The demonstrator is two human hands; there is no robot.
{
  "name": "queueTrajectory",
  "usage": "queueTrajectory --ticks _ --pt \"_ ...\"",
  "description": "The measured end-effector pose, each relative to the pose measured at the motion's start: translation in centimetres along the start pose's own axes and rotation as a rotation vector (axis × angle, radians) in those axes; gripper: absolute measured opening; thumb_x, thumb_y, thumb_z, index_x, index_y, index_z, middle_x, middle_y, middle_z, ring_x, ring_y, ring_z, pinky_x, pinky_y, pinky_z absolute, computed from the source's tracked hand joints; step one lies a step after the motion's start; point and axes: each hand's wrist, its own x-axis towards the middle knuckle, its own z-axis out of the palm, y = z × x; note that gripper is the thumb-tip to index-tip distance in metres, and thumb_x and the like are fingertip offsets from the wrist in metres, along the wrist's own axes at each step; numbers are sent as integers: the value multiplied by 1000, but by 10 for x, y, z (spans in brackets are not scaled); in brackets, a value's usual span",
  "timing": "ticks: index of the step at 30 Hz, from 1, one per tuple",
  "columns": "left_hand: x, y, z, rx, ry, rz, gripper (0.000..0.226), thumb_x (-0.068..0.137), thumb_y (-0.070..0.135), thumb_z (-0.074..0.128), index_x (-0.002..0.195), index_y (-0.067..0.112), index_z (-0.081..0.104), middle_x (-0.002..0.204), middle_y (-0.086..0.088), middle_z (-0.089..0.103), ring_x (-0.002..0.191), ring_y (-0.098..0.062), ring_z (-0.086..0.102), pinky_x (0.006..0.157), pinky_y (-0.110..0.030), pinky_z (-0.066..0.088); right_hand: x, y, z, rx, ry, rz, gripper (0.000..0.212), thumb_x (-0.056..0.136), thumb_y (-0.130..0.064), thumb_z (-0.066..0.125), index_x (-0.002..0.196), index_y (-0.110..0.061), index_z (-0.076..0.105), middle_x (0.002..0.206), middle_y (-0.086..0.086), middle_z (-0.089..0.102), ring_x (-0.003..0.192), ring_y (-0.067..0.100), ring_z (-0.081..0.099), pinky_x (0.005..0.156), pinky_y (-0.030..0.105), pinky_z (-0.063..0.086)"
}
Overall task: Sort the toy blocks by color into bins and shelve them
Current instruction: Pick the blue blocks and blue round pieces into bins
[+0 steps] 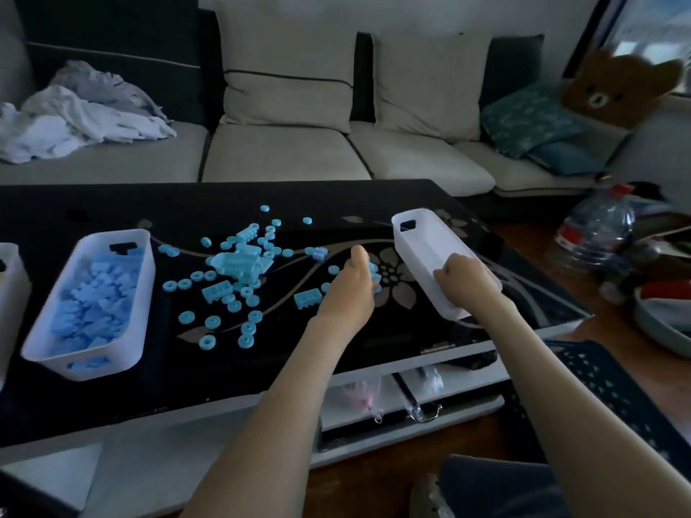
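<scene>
Left hand [351, 289] is clutching blue blocks [374, 274] in curled fingers; right hand [461, 280] is gripping the white bin [422, 241] by its near end.

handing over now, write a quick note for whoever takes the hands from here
Left hand: grips a few light blue blocks over the middle of the table.
Right hand: grips the near rim of the empty white bin at the table's right end.
Done: the filled bin on the left holds many blue pieces.
Left: the loose blocks, rings and bricks, lie scattered mid-table. Bin them, then shelve the bins; nothing shelved in view.
</scene>
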Motion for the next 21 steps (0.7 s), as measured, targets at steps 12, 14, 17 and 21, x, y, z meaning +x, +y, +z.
queueTrajectory --ticks 12,14,17,21 --pt "8 46 14 -197 113 136 16 97 13 46 104 13 32 99 -3 49 84 -17 51 62 -21 38 4 4 -12 367 -102 -47 21 95 -24 52 104 -7 60 82 3 57 71 17 64 78 37 59" --pt "11 53 21 -115 12 222 16 98 10 46 110 10 36 105 -9 54 89 -20 55 70 -30 49 5 8 -14 374 -24 -60 22 95 -19 49 105 -3 61 87 9 63 78 24 67 74 36 59" --pt "12 57 32 47 -113 295 19 97 12 47 114 11 40 103 -10 57 94 -24 56 77 -35 48 8 14 -14 319 106 -93 24 95 -18 48 104 -1 62 95 13 66 81 25 66 66 30 54" --pt "15 60 34 105 -200 171 31 99 25 47 126 12 39 119 -11 51 111 -28 45 89 -35 35 8 22 -14 313 193 -188 22 97 -23 46 109 -10 59 92 2 58 67 6 49 54 15 36"
